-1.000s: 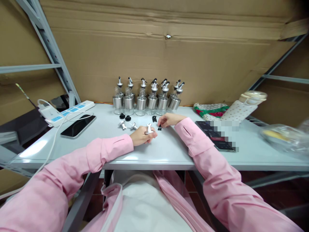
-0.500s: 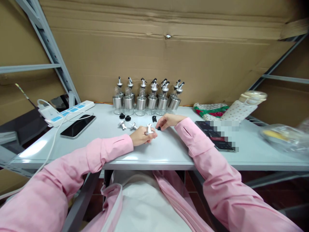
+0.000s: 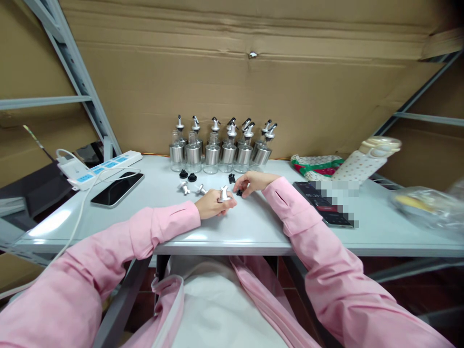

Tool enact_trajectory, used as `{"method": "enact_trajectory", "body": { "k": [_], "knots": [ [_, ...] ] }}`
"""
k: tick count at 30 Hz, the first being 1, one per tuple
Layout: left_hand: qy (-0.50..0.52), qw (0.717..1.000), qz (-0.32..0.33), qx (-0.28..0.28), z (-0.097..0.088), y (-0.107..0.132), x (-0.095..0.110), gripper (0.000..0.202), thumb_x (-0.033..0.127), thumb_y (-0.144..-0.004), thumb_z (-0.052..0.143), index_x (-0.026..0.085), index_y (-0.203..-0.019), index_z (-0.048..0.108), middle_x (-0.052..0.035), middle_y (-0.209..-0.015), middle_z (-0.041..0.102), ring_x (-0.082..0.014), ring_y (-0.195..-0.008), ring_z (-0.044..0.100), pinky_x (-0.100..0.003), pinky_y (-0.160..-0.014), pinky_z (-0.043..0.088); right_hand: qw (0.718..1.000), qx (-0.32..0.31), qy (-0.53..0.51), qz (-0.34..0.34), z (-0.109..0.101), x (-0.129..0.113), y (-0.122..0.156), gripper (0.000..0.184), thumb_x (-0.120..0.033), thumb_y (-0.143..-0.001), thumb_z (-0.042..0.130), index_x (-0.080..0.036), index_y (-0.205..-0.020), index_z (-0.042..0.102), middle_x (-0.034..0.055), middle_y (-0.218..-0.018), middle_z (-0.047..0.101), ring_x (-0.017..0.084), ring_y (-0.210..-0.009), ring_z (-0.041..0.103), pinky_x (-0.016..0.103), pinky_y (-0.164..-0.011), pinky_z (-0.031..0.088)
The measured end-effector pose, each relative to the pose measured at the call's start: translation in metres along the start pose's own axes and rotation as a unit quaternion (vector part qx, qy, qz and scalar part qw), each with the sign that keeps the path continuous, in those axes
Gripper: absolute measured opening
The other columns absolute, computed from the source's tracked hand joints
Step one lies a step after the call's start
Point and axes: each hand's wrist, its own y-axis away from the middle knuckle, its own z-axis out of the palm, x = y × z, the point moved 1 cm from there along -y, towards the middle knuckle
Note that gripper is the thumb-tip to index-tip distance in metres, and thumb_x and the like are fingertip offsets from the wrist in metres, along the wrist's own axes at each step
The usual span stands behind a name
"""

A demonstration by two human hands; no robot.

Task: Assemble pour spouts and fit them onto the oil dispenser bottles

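My left hand is closed around a silver pourer spout, which sticks up above the fingers. Just right of it, my right hand reaches down to the tabletop with thumb and fingers apart. Small black pieces lie between those fingertips; they are too small to make out fully. Behind them is another little group of black pieces. Two more silver spouts, one farther left and one beside my left hand, lie loose. Two black stoppers rest near the bottles.
Several glass bottles with steel sleeves stand in rows at the back, some topped with spouts. On the left are a phone and a power strip. Another phone, a dotted tumbler and a plastic-wrapped bowl occupy the right.
The fingers of my right hand have spread slightly around the small black pieces. My left hand stays in place with the spout.
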Motion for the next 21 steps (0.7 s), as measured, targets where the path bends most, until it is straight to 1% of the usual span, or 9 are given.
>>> {"method": "enact_trajectory", "body": {
  "k": [3,8,12,18,21],
  "knots": [
    [-0.001,1.0,0.003,0.0,0.0,-0.001,0.0,0.043,0.055,-0.075,0.046,0.013,-0.069,0.05,0.0037,-0.049,0.049,-0.0046,-0.04,0.042,-0.017,-0.045,0.034,1.0,0.001,0.004,-0.002,0.001,0.001,-0.001,0.043,-0.032,-0.047,0.078,-0.015,-0.086,0.071,-0.0012,-0.069,0.062,0.008,-0.059,0.049,0.021,-0.063,0.041],
    [-0.002,1.0,0.002,0.003,0.0,-0.001,0.0,0.043,0.055,-0.074,0.047,0.013,-0.068,0.05,0.0038,-0.049,0.049,-0.0048,-0.04,0.042,-0.018,-0.046,0.034,1.0,0.006,0.0,-0.017,0.002,0.004,-0.003,0.041,-0.034,-0.047,0.078,-0.016,-0.084,0.072,-0.0001,-0.077,0.064,0.006,-0.058,0.049,0.021,-0.062,0.042],
    [0.003,1.0,-0.004,0.005,0.001,-0.001,0.0,0.042,0.055,-0.074,0.048,0.013,-0.069,0.051,0.0041,-0.049,0.049,-0.0045,-0.04,0.041,-0.018,-0.045,0.034,1.0,0.01,-0.005,-0.011,0.002,0.003,-0.003,0.037,-0.034,-0.048,0.078,-0.015,-0.079,0.072,-0.0005,-0.07,0.063,0.007,-0.057,0.048,0.021,-0.06,0.041],
    [0.001,1.0,-0.001,0.002,0.0,0.0,0.002,0.042,0.054,-0.074,0.048,0.013,-0.069,0.05,0.004,-0.049,0.049,-0.0045,-0.04,0.042,-0.017,-0.044,0.033,1.0,0.01,-0.013,0.026,0.005,-0.004,-0.002,0.034,-0.035,-0.049,0.076,-0.015,-0.076,0.072,-0.0034,-0.056,0.057,0.006,-0.05,0.045,0.022,-0.053,0.038],
    [-0.001,1.0,-0.005,0.004,0.0,0.0,0.002,0.042,0.054,-0.074,0.049,0.013,-0.069,0.051,0.0039,-0.049,0.049,-0.0045,-0.04,0.042,-0.017,-0.045,0.033,0.999,0.028,-0.004,0.036,0.005,-0.007,-0.001,0.035,-0.037,-0.051,0.075,-0.014,-0.076,0.072,-0.0034,-0.054,0.056,0.007,-0.048,0.044,0.023,-0.053,0.038]
  ]
}}
